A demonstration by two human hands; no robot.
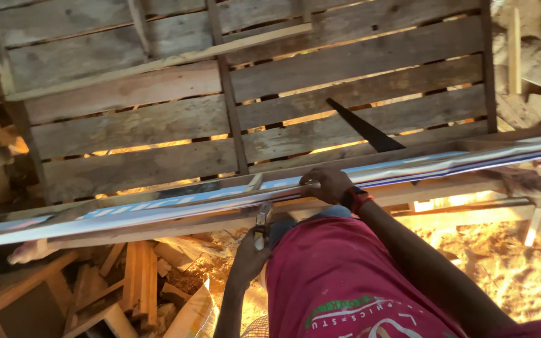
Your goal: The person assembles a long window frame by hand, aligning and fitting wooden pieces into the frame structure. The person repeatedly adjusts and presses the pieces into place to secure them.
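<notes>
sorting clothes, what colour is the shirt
Dark red shirt with green and white print, seen in the head view.
</notes>
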